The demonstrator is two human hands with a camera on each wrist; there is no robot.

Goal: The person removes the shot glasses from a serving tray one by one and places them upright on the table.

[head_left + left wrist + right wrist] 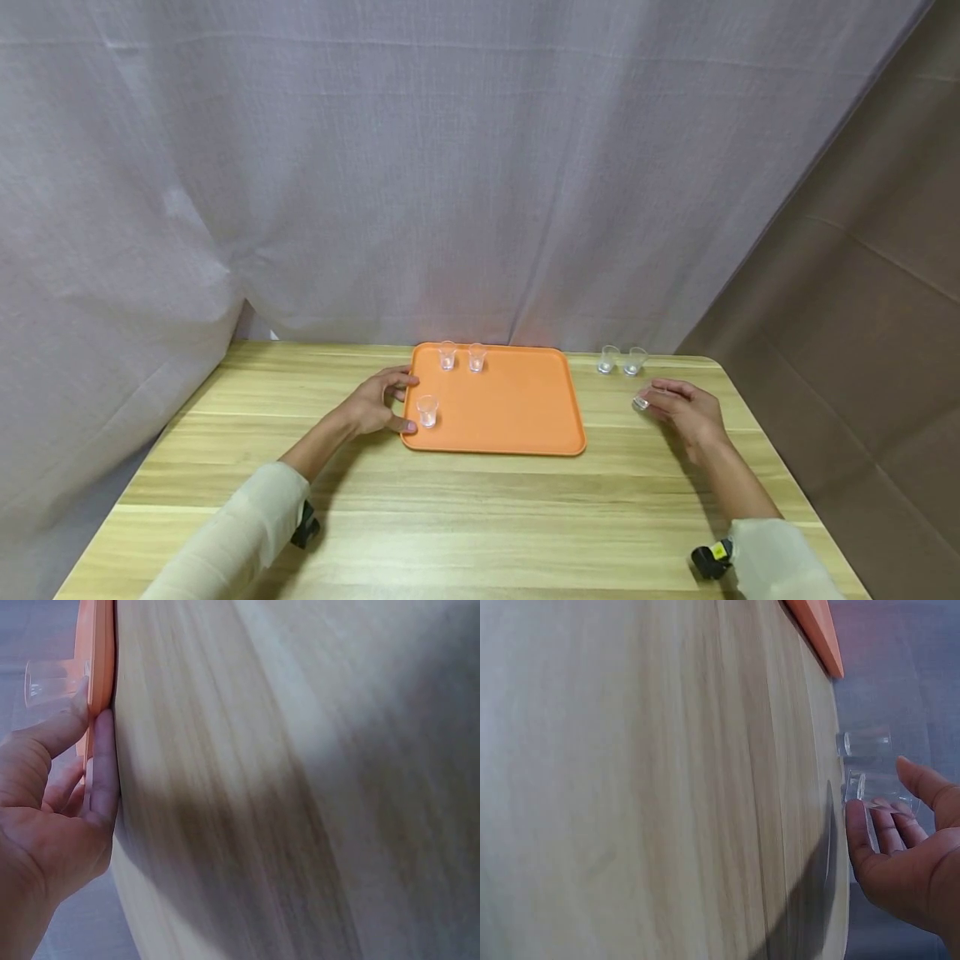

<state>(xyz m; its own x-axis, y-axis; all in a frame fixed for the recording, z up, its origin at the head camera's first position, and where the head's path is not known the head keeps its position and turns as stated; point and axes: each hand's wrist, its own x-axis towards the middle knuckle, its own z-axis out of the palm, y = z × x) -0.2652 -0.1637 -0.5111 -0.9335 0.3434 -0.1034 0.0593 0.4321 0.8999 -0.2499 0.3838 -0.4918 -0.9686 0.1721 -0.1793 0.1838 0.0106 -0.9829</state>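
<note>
An orange tray (502,408) lies on the wooden table, with three small clear cups upright on it: one front left (427,412), two along the back, the left (447,356) and the right (477,358). My left hand (371,404) grips the tray's left edge; in the left wrist view its thumb lies over the rim (103,660) and fingers reach beneath. Off to the tray's right, my right hand (690,412) holds another clear cup (641,402), tilted, between thumb and fingers. Part of that cup is hidden by the fingers.
Two more clear cups, one (607,360) left of the other (635,361), stand near the table's back edge, just beyond my right hand. A grey curtain (375,183) hangs behind the table (480,525), and a brown one (847,317) on the right.
</note>
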